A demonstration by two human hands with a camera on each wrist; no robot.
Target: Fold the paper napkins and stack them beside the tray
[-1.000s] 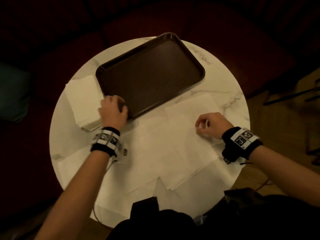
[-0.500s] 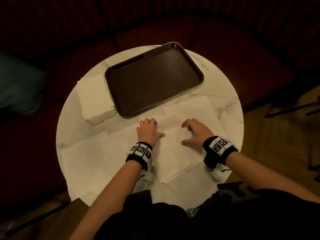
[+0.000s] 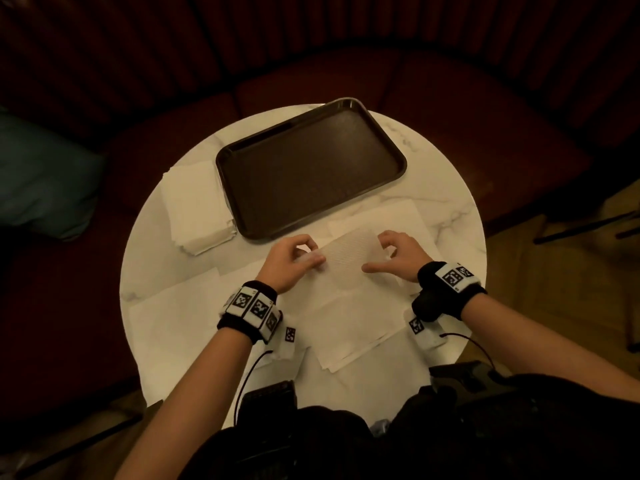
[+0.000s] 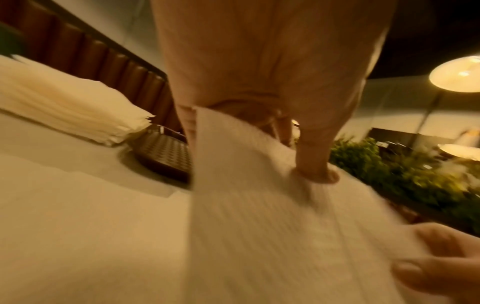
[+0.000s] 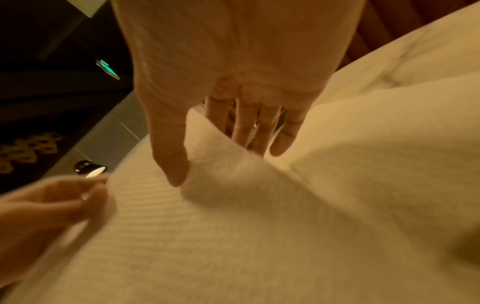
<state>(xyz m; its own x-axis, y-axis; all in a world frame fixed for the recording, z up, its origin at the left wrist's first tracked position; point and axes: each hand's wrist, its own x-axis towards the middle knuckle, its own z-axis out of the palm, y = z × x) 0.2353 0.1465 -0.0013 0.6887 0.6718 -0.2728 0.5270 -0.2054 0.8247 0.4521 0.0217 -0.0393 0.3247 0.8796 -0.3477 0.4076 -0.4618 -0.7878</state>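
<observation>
A dark brown tray [image 3: 311, 168] lies at the back of the round marble table [image 3: 450, 216]. A stack of folded white napkins [image 3: 197, 206] sits against its left side, also visible in the left wrist view as the stack [image 4: 64, 111]. In front of the tray, my left hand [image 3: 311, 252] and right hand [image 3: 375, 254] each pinch a far corner of one ribbed napkin [image 3: 349, 254] and hold that edge lifted off the table. The left thumb [image 4: 319, 174] and right thumb [image 5: 174, 164] press on the napkin's upper face, with the fingers behind it.
Several unfolded napkins [image 3: 346, 323] lie overlapping across the near half of the table, reaching its front edge. A dark red upholstered bench [image 3: 485, 116] curves round the table's far side, with a blue cushion [image 3: 45, 181] at the left. Wood floor shows at the right.
My left hand left the napkin stack and came to the middle. Both hands lay flat on the napkin, and now they pinch its far corners and have lifted that edge.
</observation>
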